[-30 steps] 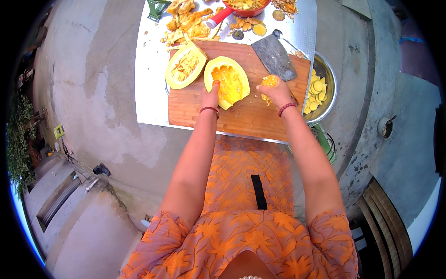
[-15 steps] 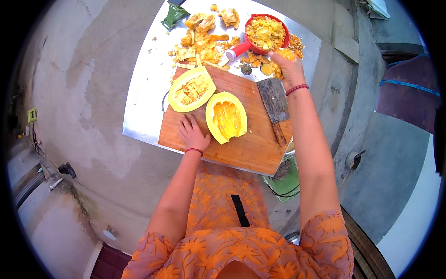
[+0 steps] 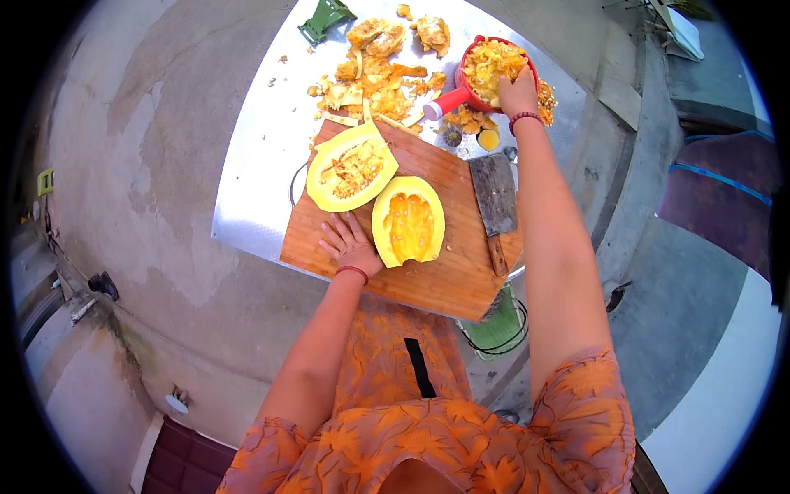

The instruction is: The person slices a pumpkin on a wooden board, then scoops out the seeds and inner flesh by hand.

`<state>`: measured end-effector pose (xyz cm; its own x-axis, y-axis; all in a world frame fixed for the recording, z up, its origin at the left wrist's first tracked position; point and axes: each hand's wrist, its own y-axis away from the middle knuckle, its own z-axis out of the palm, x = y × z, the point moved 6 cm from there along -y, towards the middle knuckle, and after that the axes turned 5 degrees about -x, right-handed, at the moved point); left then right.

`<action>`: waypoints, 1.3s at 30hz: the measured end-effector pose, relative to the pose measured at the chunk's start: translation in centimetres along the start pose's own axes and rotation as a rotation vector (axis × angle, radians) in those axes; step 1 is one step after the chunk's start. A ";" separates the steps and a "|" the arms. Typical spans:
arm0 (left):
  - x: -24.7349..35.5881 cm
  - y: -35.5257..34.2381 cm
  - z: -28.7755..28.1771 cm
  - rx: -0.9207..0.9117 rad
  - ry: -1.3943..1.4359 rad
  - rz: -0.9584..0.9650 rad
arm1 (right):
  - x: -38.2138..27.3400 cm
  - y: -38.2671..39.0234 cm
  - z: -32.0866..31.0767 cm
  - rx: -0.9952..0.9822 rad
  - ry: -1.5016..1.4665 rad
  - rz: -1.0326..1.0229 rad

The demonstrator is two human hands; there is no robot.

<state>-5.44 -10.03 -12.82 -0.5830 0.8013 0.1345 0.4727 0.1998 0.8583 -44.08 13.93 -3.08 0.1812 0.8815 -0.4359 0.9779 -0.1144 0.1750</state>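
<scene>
My left hand (image 3: 351,244) lies flat on the wooden cutting board (image 3: 329,267), fingers spread, just below two yellow squash halves. The upper squash half (image 3: 322,185) still has stringy pulp and seeds in its hollow; the lower squash half (image 3: 380,226) is mostly scooped out, with a few seeds inside. At the far right, my right hand (image 3: 518,92) reaches into a red long-handled pan (image 3: 447,104) heaped with yellow squash pulp (image 3: 487,62). Its fingers are curled onto a clump of pulp, their tips partly hidden. A cleaver (image 3: 494,193) with a wooden handle rests on the board's right side.
Pulp scraps and peel (image 3: 378,95) are strewn over the metal tabletop (image 3: 255,189). Loose seeds (image 3: 546,103) lie right of the pan. A green plastic object (image 3: 327,18) sits at the far edge. Below the board's right corner is a green basket (image 3: 498,333).
My right hand has moved from beside the pan, where it had orange pulp, up over the pan and into the heap. My left hand stays on the board, its fingers spread wider.
</scene>
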 end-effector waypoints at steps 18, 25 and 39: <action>4.9 1.0 -1.2 0.229 1.226 0.612 | -4.0 30.6 11.0 -0.029 -0.446 -0.054; 5.6 2.0 -1.1 0.232 1.202 0.639 | -3.2 30.1 11.6 -0.175 -0.459 -0.034; -1.6 -0.4 -3.7 -0.032 1.900 0.195 | -6.2 28.5 4.8 -0.090 -0.207 -0.346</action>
<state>-7.16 -13.54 -11.57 -0.3921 -0.7819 0.4847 0.6143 0.1696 0.7706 -16.79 3.00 0.34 -0.1309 0.7492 -0.6493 0.9734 0.2214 0.0593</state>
